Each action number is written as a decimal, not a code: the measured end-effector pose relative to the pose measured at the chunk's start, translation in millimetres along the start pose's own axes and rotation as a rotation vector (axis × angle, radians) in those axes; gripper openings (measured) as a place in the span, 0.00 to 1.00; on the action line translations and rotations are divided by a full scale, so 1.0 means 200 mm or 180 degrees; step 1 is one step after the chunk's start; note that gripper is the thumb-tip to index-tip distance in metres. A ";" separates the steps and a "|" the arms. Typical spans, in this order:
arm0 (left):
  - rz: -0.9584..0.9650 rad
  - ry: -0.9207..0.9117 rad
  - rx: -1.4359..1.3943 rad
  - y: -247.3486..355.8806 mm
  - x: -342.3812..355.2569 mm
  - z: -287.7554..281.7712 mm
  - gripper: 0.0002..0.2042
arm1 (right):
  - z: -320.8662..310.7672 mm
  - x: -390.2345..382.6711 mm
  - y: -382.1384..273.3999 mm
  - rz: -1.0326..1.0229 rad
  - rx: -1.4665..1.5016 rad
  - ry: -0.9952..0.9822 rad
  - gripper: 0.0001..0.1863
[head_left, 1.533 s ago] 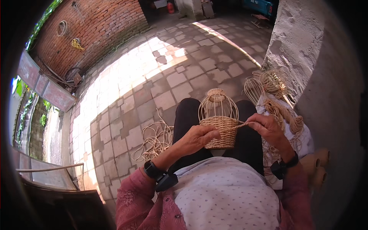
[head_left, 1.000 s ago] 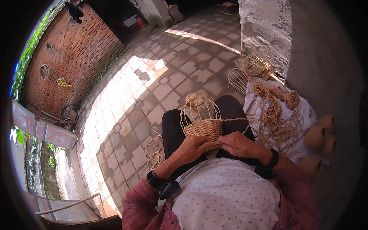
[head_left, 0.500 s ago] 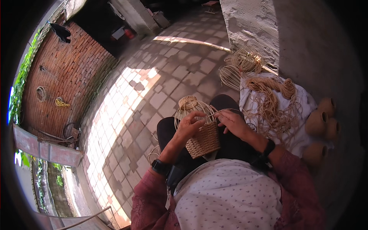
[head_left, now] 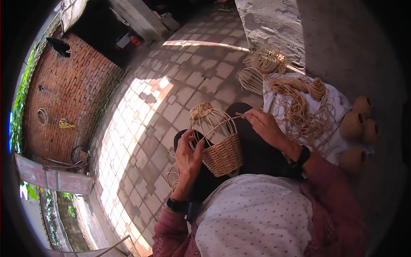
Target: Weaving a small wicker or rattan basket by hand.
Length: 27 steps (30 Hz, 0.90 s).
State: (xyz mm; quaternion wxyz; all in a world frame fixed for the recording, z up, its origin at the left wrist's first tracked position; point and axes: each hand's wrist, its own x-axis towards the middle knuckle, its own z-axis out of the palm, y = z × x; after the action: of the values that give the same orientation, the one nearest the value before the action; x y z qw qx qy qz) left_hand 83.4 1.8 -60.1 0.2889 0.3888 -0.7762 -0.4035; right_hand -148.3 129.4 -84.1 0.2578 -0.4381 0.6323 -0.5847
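Note:
A partly woven basket rests tilted between my knees, its lower part wrapped in tan cord. Bare pale ribs run from the woven band to a small wrapped neck on the far side. My right hand is closed in a pinch on a strand of cord, held out to the right of the ribs. This strand slants down leftward across the ribs. At the basket's left side is my left hand, thumb and fingers apart; whether it touches the ribs is hard to tell.
A white cloth on my right bears tangled tan cord. Several round brown pots stand beside it. Bare rib frames lie beyond, near a rough pillar. Loose loops hang by my left knee.
My hands have moved apart: the right drew outward and up with the cord, the left went down and left off the ribs. The view has shifted slightly.

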 end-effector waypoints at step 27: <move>0.1217 -0.1120 0.1042 0.35 0.23 0.22 0.18 | 0.18 0.06 0.06 -0.1067 -0.0594 0.0089 0.06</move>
State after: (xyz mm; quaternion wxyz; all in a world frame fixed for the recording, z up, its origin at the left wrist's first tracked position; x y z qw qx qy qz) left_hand -0.8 6.6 -15.6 0.1542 0.2012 -0.9282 -0.2725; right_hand -127.3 100.6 -99.8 0.1063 -0.5511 0.6055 -0.5643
